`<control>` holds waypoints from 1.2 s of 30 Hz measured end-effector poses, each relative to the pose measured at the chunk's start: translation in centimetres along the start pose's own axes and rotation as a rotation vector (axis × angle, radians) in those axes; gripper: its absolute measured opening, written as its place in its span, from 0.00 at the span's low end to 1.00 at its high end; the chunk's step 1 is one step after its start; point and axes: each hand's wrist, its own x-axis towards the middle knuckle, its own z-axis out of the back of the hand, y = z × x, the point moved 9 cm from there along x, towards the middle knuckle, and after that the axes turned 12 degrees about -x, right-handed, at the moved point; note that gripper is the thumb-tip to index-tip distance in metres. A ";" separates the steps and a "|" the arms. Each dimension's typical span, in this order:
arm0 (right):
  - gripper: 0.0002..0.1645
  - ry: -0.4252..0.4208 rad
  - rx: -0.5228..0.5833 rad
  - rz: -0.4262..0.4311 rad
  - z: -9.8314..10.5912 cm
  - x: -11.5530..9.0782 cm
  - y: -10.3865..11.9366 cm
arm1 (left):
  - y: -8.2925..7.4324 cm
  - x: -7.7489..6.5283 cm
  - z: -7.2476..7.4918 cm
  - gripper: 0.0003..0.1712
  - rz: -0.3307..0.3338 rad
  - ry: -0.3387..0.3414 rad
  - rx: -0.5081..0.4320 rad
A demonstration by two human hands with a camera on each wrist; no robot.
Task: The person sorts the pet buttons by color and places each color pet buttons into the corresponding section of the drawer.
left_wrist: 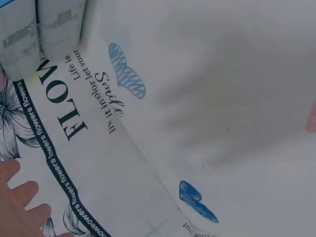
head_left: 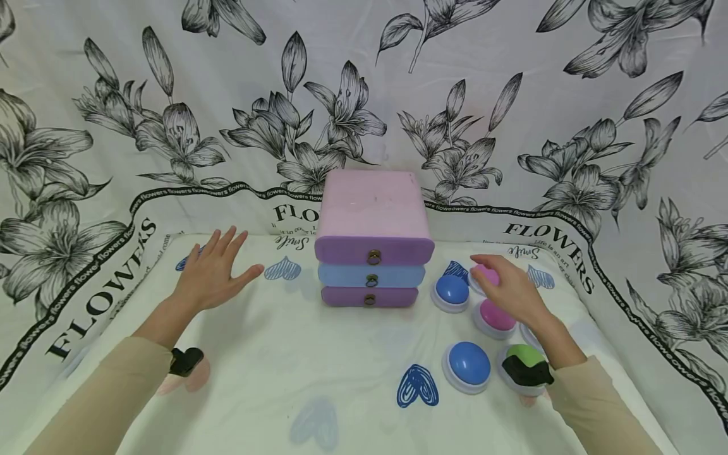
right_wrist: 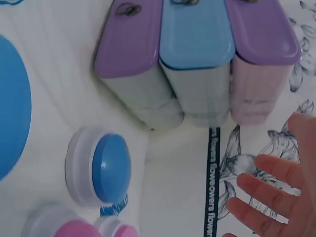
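On the left, the person's left hand (head_left: 213, 272) hovers above the white cloth (head_left: 284, 373), its fingers spread wide and holding nothing. Near the middle stands a small chest (head_left: 372, 208) with purple, blue and purple drawer fronts. To its right, two blue buttons (head_left: 469, 363), two pink buttons (head_left: 496, 316) and a green button (head_left: 526, 354) sit on the cloth, the right hand (head_left: 514, 291) above the pink pair, fingers apart and gripping nothing.

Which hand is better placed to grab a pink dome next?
Probably the right hand: it's close to the pink domes and appears empty, while the left hand is on the opposite side of the stacked drawers.
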 end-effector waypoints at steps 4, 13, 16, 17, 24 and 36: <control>0.23 -0.030 0.049 -0.005 -0.1 -0.1 1.0 | -0.1 0.1 0.0 0.48 -0.006 -0.011 -0.041; 0.15 -0.101 0.143 0.012 -0.5 -0.4 3.0 | -0.6 0.3 0.0 0.44 -0.001 -0.058 -0.178; 0.14 -0.118 0.159 0.018 -0.6 -0.4 3.8 | -0.7 0.5 -0.1 0.44 0.022 -0.055 -0.240; 0.14 -0.122 0.167 0.021 -0.6 -0.5 4.1 | -0.7 0.6 -0.2 0.43 0.030 -0.050 -0.263; 0.13 -0.156 0.213 0.042 -1.0 -0.4 5.8 | -1.0 1.4 -0.7 0.42 0.048 -0.043 -0.385; 0.14 -0.165 0.292 0.035 -2.5 -0.3 7.8 | -1.8 2.2 -1.5 0.44 0.096 -0.087 -0.479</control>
